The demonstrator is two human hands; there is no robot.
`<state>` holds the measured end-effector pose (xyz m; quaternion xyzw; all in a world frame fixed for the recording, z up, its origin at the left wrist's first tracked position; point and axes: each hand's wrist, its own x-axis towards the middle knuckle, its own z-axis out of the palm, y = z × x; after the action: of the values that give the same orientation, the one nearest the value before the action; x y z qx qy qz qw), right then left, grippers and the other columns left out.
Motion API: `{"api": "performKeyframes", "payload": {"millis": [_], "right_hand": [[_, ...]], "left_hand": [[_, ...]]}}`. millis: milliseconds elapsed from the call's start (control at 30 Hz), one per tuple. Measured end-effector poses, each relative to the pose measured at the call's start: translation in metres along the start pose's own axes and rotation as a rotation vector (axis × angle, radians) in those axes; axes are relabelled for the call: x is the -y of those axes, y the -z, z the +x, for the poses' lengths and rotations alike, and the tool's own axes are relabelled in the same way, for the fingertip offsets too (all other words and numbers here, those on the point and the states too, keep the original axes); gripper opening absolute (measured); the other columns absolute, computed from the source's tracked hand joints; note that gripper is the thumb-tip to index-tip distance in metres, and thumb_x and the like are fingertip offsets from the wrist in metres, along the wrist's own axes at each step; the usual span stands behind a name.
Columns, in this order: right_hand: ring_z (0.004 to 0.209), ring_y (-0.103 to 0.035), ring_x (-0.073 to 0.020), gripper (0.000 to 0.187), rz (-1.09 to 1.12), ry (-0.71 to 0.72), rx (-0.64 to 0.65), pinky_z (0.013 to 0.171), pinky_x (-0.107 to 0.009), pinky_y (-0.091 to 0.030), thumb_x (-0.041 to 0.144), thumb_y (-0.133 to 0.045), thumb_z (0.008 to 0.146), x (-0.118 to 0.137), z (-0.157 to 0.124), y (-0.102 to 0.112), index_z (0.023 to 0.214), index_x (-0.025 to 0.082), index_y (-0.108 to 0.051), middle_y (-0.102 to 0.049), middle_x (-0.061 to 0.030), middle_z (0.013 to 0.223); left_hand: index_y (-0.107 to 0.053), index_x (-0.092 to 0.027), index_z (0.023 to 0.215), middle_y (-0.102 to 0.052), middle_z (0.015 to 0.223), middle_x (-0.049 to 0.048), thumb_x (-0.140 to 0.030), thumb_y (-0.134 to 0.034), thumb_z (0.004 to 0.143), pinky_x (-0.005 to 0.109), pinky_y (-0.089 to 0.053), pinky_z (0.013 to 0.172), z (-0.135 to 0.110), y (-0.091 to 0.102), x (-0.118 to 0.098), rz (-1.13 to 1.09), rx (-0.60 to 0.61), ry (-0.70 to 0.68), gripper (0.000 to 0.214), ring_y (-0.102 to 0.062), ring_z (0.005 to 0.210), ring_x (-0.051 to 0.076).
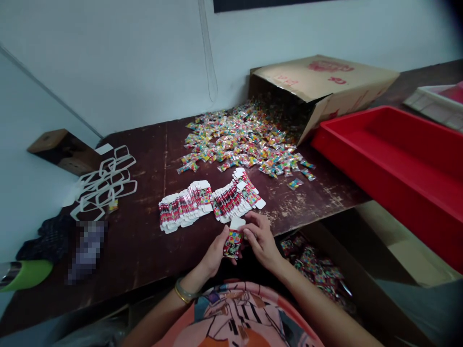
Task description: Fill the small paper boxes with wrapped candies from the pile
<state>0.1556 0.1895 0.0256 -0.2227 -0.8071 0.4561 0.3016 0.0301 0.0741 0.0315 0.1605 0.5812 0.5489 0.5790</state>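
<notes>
Both hands meet at the near edge of a dark wooden table (144, 241). My left hand (216, 251) and my right hand (259, 239) pinch a small printed card packet (232, 242) between them, its white tab pointing up. Just beyond lie two fanned rows of flat printed cards (211, 201). Farther back, a heap of small colourful wrapped packets (246, 137) spills from a cardboard box (318, 86) lying on its side.
A red plastic tray (398, 164) sits at the right, with a white tray (434, 103) behind it. White cut-out card frames (104, 185) lie at the left, near a wooden block (61, 149). More packets fill a box (318, 272) below the table edge.
</notes>
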Motion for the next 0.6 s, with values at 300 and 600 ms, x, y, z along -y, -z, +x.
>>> {"api": "performKeyframes", "payload": {"millis": [300,600], "right_hand": [[0.056,-0.050,-0.0070,0.043,0.802,-0.569,0.321,0.048,-0.019,-0.045,0.033,-0.069,0.077,-0.001,0.000,-0.004,0.117,0.025,-0.058,-0.056,-0.0006,0.091],[0.091,-0.061,-0.0171,0.025,0.359,-0.137,0.356,0.083,-0.031,-0.049,0.037,-0.057,0.089,0.020,0.015,0.014,0.102,0.022,-0.073,-0.066,-0.0060,0.097]], "left_hand": [[-0.068,-0.011,0.096,-0.067,0.078,0.0083,-0.051,-0.049,0.082,0.023,-0.045,0.050,-0.005,0.003,0.000,0.135,0.059,-0.051,0.047,-0.060,0.070,0.019],[-0.068,-0.012,0.100,-0.067,0.086,0.0091,-0.042,-0.045,0.084,0.026,-0.048,0.056,-0.006,0.003,-0.008,0.132,0.054,-0.069,0.040,-0.060,0.080,0.022]]}}
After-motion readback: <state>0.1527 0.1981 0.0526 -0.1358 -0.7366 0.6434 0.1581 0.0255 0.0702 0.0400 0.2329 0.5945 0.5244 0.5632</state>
